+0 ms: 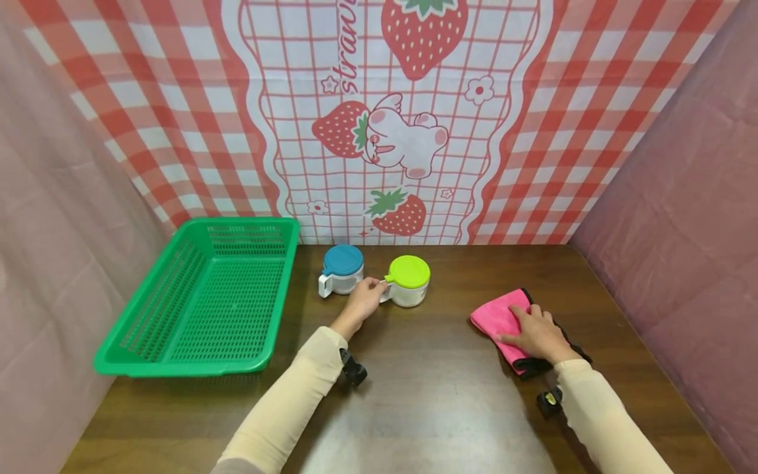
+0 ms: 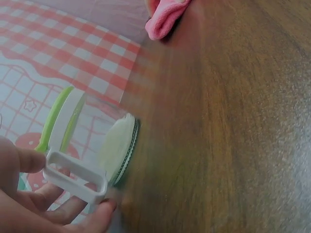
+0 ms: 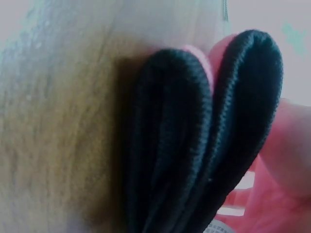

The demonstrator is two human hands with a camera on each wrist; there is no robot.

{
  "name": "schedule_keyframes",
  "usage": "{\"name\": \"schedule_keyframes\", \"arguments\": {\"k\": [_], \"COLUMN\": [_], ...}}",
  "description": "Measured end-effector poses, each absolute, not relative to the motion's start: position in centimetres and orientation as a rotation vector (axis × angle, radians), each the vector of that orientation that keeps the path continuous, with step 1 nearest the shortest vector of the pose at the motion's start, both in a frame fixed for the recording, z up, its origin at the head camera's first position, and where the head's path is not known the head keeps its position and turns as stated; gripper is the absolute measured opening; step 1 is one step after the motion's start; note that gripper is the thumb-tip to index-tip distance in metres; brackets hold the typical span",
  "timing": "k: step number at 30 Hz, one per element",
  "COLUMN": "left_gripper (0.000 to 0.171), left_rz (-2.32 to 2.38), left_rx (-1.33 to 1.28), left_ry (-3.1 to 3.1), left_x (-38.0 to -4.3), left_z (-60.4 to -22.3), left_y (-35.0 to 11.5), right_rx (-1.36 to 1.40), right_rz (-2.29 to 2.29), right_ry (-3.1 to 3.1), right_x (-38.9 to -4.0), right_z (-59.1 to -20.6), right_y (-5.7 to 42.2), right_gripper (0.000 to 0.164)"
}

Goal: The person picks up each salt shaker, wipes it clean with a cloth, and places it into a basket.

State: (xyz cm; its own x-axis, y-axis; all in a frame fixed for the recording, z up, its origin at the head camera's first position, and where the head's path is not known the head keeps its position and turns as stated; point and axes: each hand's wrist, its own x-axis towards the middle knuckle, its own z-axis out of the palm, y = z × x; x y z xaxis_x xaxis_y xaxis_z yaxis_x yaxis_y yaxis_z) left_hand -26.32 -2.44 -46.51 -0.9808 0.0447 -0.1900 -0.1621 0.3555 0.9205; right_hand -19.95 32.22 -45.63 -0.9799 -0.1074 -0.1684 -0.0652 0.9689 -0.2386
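Just right of left hand [image 1: 362, 303]: green-lidded jar [image 1: 410, 282], upright, its white handle [image 2: 73, 187] held between thumb and fingers as I watch. Just beyond same grip, to left: blue-lidded jar [image 1: 343, 271]; further left, green basket [image 1: 183, 367]. Under right hand [image 1: 537, 334]: folded pink cloth [image 1: 493, 317], black-edged, on wooden table [image 1: 426, 408]. I cannot tell whether that hand pinches cloth or merely rests.
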Motion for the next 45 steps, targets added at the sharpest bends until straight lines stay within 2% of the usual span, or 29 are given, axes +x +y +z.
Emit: {"name": "schedule_keyframes", "arguments": {"k": [6, 14, 33, 38, 45], "left_gripper": [0.031, 0.034, 0.024, 0.031, 0.027], "left_rz": [1.713, 1.756, 1.792, 1.768, 1.788], "left_rx": [-0.092, -0.076, -0.028, 0.013, -0.011], "left_ry": [2.303, 2.138, 1.845, 1.846, 1.846], "left_x": [-26.8, -27.0, -27.7, -27.7, -27.7], "left_z": [-46.7, -46.6, -46.8, -46.7, -46.9], "left_y": [-2.8, -3.0, -3.1, -2.9, -2.7], "right_rx": [-0.143, -0.153, -0.139, -0.115, -0.084], "right_rz": [-0.377, -0.39, -0.41, -0.404, -0.401], "right_ry": [2.978, 3.018, 3.032, 3.046, 3.135], "right_x": [-19.8, -19.7, -19.5, -19.6, -19.7], "right_z": [-45.7, -45.7, -46.2, -46.0, -46.1], "right_y": [32.3, 32.3, 32.5, 32.5, 32.0], "right_gripper": [0.077, 0.068, 0.07, 0.065, 0.053]}}
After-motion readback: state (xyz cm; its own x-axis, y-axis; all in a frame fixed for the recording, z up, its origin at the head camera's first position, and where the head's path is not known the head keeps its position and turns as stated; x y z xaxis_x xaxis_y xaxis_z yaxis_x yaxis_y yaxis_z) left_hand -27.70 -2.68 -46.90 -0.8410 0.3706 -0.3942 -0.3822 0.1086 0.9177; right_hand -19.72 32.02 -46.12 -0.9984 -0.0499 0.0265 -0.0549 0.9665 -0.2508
